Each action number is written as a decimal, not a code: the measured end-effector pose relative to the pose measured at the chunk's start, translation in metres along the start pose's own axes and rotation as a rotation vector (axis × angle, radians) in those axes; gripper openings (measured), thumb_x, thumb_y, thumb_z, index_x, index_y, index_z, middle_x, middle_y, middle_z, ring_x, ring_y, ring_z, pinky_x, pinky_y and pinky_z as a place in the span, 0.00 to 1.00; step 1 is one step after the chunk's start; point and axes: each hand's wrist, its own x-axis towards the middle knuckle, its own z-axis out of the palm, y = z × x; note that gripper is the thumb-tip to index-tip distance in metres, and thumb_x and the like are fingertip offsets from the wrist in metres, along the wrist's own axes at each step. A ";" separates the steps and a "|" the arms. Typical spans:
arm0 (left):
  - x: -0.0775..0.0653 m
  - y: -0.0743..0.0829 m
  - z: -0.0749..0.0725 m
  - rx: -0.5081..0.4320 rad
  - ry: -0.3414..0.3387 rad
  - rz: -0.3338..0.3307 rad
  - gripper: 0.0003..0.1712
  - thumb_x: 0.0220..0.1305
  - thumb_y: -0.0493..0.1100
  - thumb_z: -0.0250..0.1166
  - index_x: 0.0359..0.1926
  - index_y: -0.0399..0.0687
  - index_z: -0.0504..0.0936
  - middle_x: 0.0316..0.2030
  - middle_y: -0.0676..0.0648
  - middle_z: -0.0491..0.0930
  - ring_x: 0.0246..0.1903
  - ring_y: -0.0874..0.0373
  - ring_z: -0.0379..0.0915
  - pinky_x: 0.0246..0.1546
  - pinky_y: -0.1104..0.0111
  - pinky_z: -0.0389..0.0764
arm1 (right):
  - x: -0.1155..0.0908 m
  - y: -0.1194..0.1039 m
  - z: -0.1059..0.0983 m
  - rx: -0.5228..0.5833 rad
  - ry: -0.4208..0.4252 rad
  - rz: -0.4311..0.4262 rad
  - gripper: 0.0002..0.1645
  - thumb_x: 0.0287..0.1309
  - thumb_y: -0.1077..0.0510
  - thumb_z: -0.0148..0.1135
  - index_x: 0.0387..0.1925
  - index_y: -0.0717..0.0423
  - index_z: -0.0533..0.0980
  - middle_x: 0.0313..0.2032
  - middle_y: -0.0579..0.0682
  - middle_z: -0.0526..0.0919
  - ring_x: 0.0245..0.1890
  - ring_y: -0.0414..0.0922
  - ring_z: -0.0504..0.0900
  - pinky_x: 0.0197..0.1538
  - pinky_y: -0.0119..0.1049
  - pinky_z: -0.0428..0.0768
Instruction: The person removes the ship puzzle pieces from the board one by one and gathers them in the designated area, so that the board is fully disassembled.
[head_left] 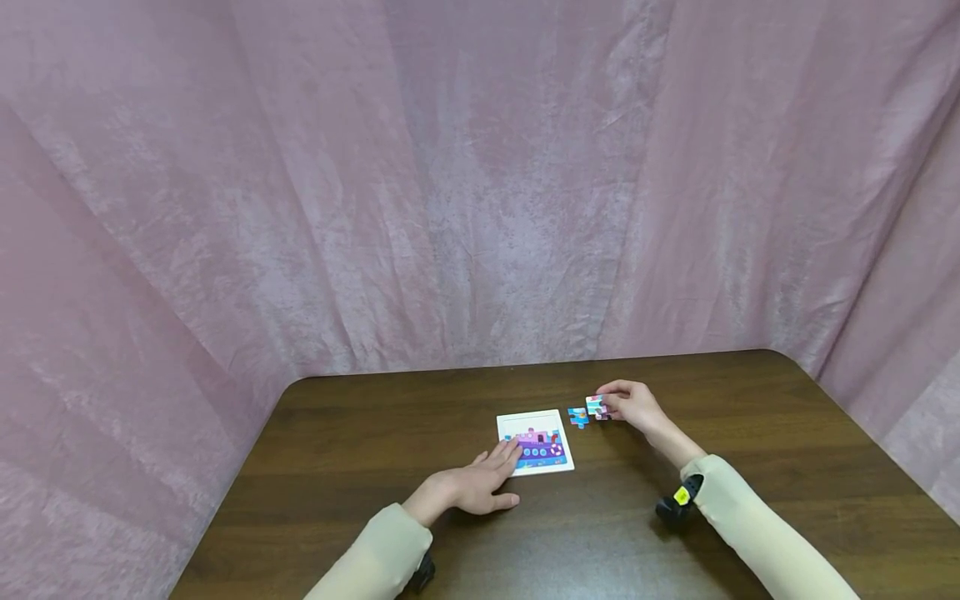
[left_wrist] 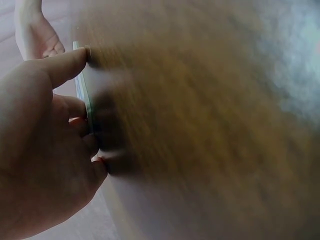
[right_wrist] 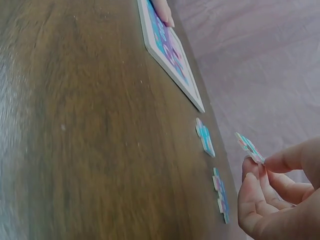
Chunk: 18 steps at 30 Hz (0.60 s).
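Observation:
My left hand [head_left: 480,485] lies with its fingers extended over the left side of a white-framed jigsaw puzzle [head_left: 566,463], which shows a purple ship on blue water. In the left wrist view, the fingertips of the left hand [left_wrist: 45,135] are at the edge of the puzzle. Right of the frame, my right hand [head_left: 633,406] pinches a puzzle piece [right_wrist: 250,148] between thumb and fingers, raised off the table. Two loose pieces lie by it: a blue puzzle piece [right_wrist: 205,138] nearer the frame and a purple-blue puzzle piece [right_wrist: 220,195] below the held one.
The dark brown wooden table [head_left: 360,433] has rounded far corners. Behind it hangs a pink velvet curtain [head_left: 480,183]. Black wrist devices sit at both sleeves, the right device [head_left: 678,500] bearing a yellow label.

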 end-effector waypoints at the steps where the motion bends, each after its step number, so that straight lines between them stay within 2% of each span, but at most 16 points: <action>1: 0.000 0.000 0.000 -0.001 -0.001 0.000 0.44 0.73 0.57 0.49 0.76 0.42 0.41 0.78 0.44 0.33 0.77 0.51 0.29 0.75 0.52 0.45 | 0.000 0.000 -0.002 0.005 -0.002 -0.003 0.17 0.66 0.65 0.53 0.51 0.76 0.73 0.38 0.55 0.86 0.30 0.35 0.79 0.36 0.31 0.82; 18: -0.001 0.002 0.000 0.007 0.005 -0.001 0.44 0.73 0.57 0.49 0.77 0.43 0.40 0.78 0.45 0.32 0.77 0.52 0.29 0.75 0.52 0.45 | -0.002 0.014 -0.023 -0.040 0.054 0.018 0.18 0.66 0.64 0.53 0.51 0.75 0.73 0.36 0.50 0.84 0.30 0.33 0.77 0.35 0.30 0.81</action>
